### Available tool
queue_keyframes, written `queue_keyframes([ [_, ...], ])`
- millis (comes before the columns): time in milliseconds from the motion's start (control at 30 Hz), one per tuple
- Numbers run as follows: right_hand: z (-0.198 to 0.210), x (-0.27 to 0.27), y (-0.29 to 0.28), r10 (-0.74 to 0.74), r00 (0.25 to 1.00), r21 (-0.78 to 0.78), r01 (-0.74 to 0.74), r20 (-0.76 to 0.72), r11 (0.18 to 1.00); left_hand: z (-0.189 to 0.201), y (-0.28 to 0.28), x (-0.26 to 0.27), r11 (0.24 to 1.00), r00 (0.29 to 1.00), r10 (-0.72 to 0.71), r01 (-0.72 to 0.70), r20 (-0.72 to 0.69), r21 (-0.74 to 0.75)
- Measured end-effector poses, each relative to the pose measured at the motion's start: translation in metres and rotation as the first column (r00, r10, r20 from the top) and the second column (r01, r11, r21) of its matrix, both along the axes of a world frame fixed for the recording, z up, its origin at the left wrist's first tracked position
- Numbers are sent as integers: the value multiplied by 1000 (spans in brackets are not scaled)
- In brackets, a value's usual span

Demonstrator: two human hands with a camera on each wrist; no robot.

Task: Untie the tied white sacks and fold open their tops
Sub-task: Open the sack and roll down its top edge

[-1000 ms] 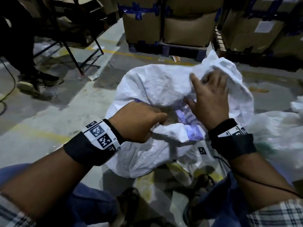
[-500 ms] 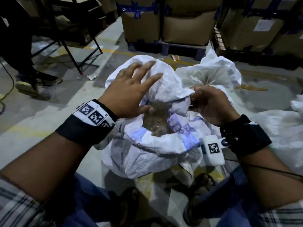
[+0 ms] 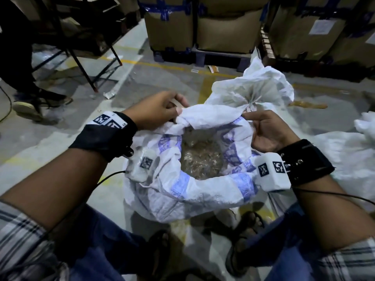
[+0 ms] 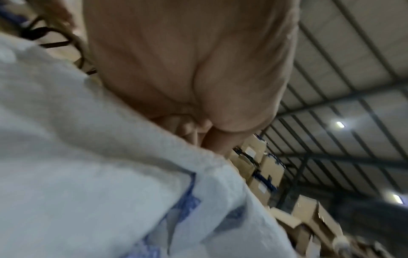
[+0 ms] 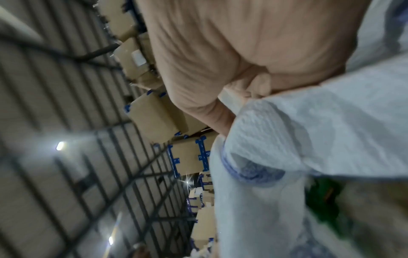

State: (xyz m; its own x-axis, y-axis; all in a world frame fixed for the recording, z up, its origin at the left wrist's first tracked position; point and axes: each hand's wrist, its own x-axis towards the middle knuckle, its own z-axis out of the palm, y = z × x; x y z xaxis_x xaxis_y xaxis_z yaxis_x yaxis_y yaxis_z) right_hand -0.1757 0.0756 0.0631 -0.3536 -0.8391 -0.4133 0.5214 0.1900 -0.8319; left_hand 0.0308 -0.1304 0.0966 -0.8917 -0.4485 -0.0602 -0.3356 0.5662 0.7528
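A white woven sack (image 3: pixel 182 197) with blue print stands on the floor between my legs, its top rolled outward and brownish clear contents (image 3: pixel 199 159) showing inside. My left hand (image 3: pixel 162 112) pinches the far left part of the rim. My right hand (image 3: pixel 263 130) grips the far right part of the rim, fingers curled round the fabric. The wrist views show the sack cloth (image 4: pixel 110 174) under my left fingers (image 4: pixel 198 136), and the rim (image 5: pixel 309 139) in my right hand (image 5: pixel 232 113). Behind it stands a second white sack (image 3: pixel 253 88), tied at its neck.
More white sacks (image 3: pixel 349 155) lie at the right. Cardboard boxes (image 3: pixel 227 31) on pallets line the back. A black folding stand (image 3: pixel 85 63) and another person's legs and shoe (image 3: pixel 26 106) are at the left. My sandalled feet (image 3: pixel 245 228) sit under the sack.
My left hand came off the top of the bunched fabric and now pinches the rim at the far left. My right hand shifted outward on the rim, and the far edge is pulled flatter.
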Motion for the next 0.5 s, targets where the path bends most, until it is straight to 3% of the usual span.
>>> queue_keyframes([
  [67,-2,-1,-1,-44,991,-12,42,-126,999,2,-3,-1,952,982,158,-125,-101,279],
  [100,-3,0,-3,-80,968,-32,74,-239,997,3,-4,-2,881,955,264,-183,-132,436],
  [167,-4,3,-7,-123,829,-37,123,-546,992,7,-6,-4,683,890,443,-256,-109,685],
  [233,-6,7,-9,-39,644,26,91,-764,996,10,-5,-5,555,871,490,-280,-36,784],
  [333,-8,12,-7,86,446,133,77,-891,988,10,-6,-7,521,911,413,-245,9,818],
  [367,-9,11,-7,100,425,151,89,-899,984,9,-6,-8,595,915,404,-257,-6,762],
  [400,-8,11,-6,116,431,175,100,-895,980,7,-6,-8,738,925,377,-267,-51,620],
  [433,-7,11,-5,122,459,191,107,-880,976,4,-6,-7,884,945,316,-260,-86,388],
  [467,-6,11,-3,108,507,188,108,-855,976,0,-5,-7,971,970,225,-216,-93,99],
  [500,-5,11,-1,75,585,168,106,-808,980,-1,-2,-5,977,990,113,-126,-80,-175],
])
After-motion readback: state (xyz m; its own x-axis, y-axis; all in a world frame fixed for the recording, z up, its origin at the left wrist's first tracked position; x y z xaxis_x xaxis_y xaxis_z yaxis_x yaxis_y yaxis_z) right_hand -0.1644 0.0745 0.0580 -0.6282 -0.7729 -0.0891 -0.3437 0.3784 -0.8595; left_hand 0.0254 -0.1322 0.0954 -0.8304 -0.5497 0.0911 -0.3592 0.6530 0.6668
